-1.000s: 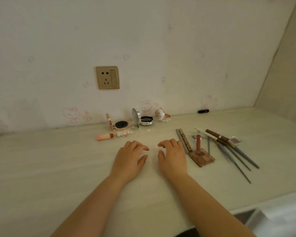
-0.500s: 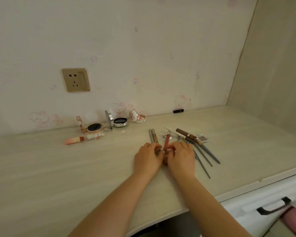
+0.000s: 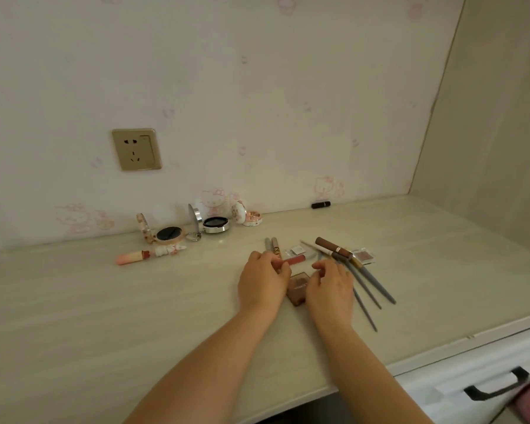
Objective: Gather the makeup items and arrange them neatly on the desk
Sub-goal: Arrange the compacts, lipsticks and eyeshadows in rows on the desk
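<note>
My left hand [image 3: 263,280] pinches one end of a pink lip gloss tube [image 3: 295,260], which lies sideways just above the desk [image 3: 104,316]. A hand's width to the right, my right hand [image 3: 331,286] hovers with loosely curled fingers and holds nothing. A brown eyeshadow palette [image 3: 299,287] lies flat between the hands. Two grey pencils [image 3: 271,244] stick out beyond my left hand. Right of my right hand lie a brown mascara tube [image 3: 332,246], several grey brushes [image 3: 372,286] and a small eyeshadow pan [image 3: 363,256].
Three open compacts [image 3: 169,234] [image 3: 215,224] [image 3: 251,218] stand by the back wall, with a pink lipstick [image 3: 141,257] in front of them. A black lipstick [image 3: 321,205] lies against the wall. A side panel [image 3: 487,133] closes the desk on the right; a drawer handle [image 3: 496,384] sits below its front edge.
Both hands moved right from bare desk to the pile and took the pink tube. Now my left hand holds it turned sideways and my right hand has let go.
</note>
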The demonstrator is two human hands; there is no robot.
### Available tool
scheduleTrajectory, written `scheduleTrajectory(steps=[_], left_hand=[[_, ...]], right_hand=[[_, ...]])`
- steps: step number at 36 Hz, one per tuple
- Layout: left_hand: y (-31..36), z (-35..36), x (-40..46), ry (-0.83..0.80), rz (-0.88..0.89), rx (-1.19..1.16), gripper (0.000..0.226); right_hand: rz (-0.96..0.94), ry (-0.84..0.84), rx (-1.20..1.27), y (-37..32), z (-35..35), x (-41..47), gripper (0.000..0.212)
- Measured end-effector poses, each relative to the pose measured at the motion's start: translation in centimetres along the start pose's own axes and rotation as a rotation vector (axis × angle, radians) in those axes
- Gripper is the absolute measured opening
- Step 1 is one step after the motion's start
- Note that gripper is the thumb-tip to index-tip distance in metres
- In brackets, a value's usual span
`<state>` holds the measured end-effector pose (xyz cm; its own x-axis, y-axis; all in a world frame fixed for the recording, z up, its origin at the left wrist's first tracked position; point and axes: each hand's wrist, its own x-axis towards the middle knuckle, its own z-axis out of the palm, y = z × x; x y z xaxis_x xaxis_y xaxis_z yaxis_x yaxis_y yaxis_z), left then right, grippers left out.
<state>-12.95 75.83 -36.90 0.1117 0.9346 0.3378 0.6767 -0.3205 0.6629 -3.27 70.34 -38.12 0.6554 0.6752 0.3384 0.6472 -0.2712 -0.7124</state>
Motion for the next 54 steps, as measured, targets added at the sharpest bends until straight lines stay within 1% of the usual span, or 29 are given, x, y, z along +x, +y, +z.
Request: scheduleTrajectory(steps=[4, 7, 9, 12, 14, 15, 19, 21, 24, 26, 30, 35, 37, 39, 41, 42, 44, 45, 47, 49, 50, 52, 54], left_hand=[[-2.4, -3.9, -0.6, 0.006, 0.034, -0.074, 0.008], [-4.8, -7.4, -1.2, 0.013, 0.017, -0.192, 0.005], [-6.6, -9.8, -1.8, 0.041, 0.002, -0.263, 0.002], [-9.0, -13.1, -2.8, 0.054, -0.021, -0.342, 0.005], [-10.6, -15.0, -3.5, 0.052, -0.039, -0.364, 0.007], [-11.4, -15.9, -3.8, 0.052, -0.045, -0.365, 0.008], [-14.8, -18.8, -4.7, 0.068, -0.076, -0.33, 0.012], [-16.6, -20.0, -4.9, 0.063, -0.095, -0.299, 0.01], [-19.0, -21.3, -5.0, 0.065, -0.106, -0.243, 0.004], [-20.0, -21.6, -4.8, 0.074, -0.105, -0.212, 0.004], [-20.5, -21.5, -4.5, 0.046, -0.111, -0.189, 0.006], [-20.6, -21.2, -4.4, 0.005, -0.145, -0.14, 0.031], [-20.6, -21.2, -4.3, 0.025, -0.181, -0.149, 0.042], [-20.7, -21.2, -4.3, 0.06, -0.209, -0.191, 0.047], [-20.8, -21.4, -4.3, 0.084, -0.215, -0.236, 0.044], [-20.8, -21.6, -4.3, 0.085, -0.205, -0.237, 0.042], [-21.0, -21.8, -4.4, 0.073, -0.17, -0.217, 0.037], [-21.1, -21.9, -4.5, 0.068, -0.153, -0.214, 0.035], [-21.2, -21.9, -4.6, 0.065, -0.126, -0.239, 0.03], [-21.1, -21.9, -4.8, 0.059, -0.105, -0.273, 0.025], [-21.1, -21.9, -4.8, 0.059, -0.096, -0.281, 0.023], [-21.0, -21.9, -4.8, 0.071, -0.081, -0.281, 0.023], [-20.9, -22.0, -4.8, 0.083, -0.072, -0.278, 0.023]], right_hand=[[-0.028, 0.025, 0.073, -0.4, -0.2, -0.3, 0.019], [-0.054, -0.021, 0.167, -1.5, -0.2, -0.8, 0.018], [-0.072, -0.095, 0.269, -3.1, 0.2, -1.4, 0.019], [-0.099, -0.21, 0.332, -6.3, 1.7, -2.7, 0.025], [-0.087, -0.304, 0.458, -8.8, 3.3, -3.9, 0.023], [-0.071, -0.357, 0.507, -10.0, 4.2, -4.4, 0.022], [0.016, -0.573, 0.657, -13.9, 7.2, -6.8, 0.031], [0.056, -0.65, 0.719, -15.2, 8.4, -7.7, 0.03], [0.069, -0.72, 0.72, -16.6, 10.2, -9.0, 0.03], [0.077, -0.721, 0.738, -17.0, 11.3, -9.6, 0.03], [0.021, -0.644, 0.66, -16.7, 12.0, -10.1, 0.03], [-0.016, -0.672, 0.688, -16.1, 11.4, -10.2, 0.029], [-0.029, -0.686, 0.718, -16.0, 11.1, -10.4, 0.028], [-0.071, -0.697, 0.724, -15.9, 10.8, -10.5, 0.024], [-0.112, -0.73, 0.689, -15.9, 10.5, -10.5, 0.015], [-0.115, -0.761, 0.687, -15.8, 10.3, -10.4, 0.015], [-0.115, -0.812, 0.693, -15.8, 10.2, -10.3, 0.025], [-0.131, -0.816, 0.681, -15.8, 10.1, -10.3, 0.025], [-0.196, -0.784, 0.607, -15.6, 10.1, -10.2, 0.016], [-0.259, -0.744, 0.515, -15.5, 10.2, -10.1, 0.024], [-0.275, -0.739, 0.492, -15.4, 10.2, -9.9, 0.024], [-0.297, -0.757, 0.488, -15.4, 10.0, -9.7, 0.017], [-0.308, -0.772, 0.473, -15.1, 9.8, -9.5, 0.014]])
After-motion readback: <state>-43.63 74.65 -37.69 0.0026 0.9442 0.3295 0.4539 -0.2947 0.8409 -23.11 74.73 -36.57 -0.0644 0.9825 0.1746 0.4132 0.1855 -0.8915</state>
